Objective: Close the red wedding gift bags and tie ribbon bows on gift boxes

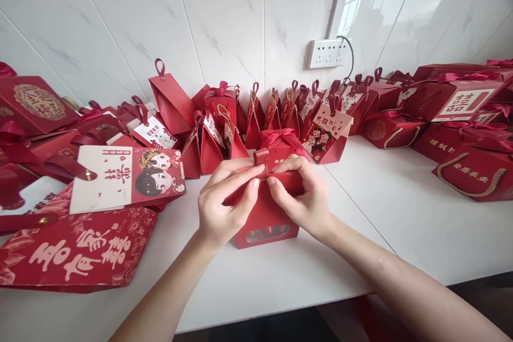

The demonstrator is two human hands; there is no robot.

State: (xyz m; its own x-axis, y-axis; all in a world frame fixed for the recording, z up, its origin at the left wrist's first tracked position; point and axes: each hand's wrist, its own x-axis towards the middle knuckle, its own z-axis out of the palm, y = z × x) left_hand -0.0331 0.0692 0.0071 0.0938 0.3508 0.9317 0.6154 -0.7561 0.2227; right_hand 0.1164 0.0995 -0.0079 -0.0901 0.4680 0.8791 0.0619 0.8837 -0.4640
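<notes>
One red box (264, 211) at the table's front, lettering all around

The red box stands on the white tabletop (380, 203) in front of the person, a clear window (267, 233) low in its face. From where I stand, the left hand (224, 203) grips its top edge, thumb in front, fingertips beside the short ribbon loop (261, 158). The right hand (306, 197) pinches the same edge from the other side, thumb and curled forefinger on it. I can read no writing on this box.

Just behind, a bow-topped box (280, 155) shows the gold characters 安居; the right hand covers what follows. Beside it, a pale-fronted box (326, 131) says 大囍的日子 above a cartoon couple.

To the left, a flowered red pouch (84, 248) carries 吾家有囍 in big pale strokes. Partly over it lies a card-fronted carton (128, 179), its 囍 turned sideways beside two cartoon heads. Farther back, a carton with a round gold emblem (40, 101) seems to read 金榜题名.

To the right, a rope-handled box (473, 176) says 安居乐业 in gold, and a carton with a white label (457, 99) above it bears a bold 囍. Small loop-topped boxes crowd along the tiled wall (224, 26), their print mostly too small to read, below a white socket panel (327, 54).
</notes>
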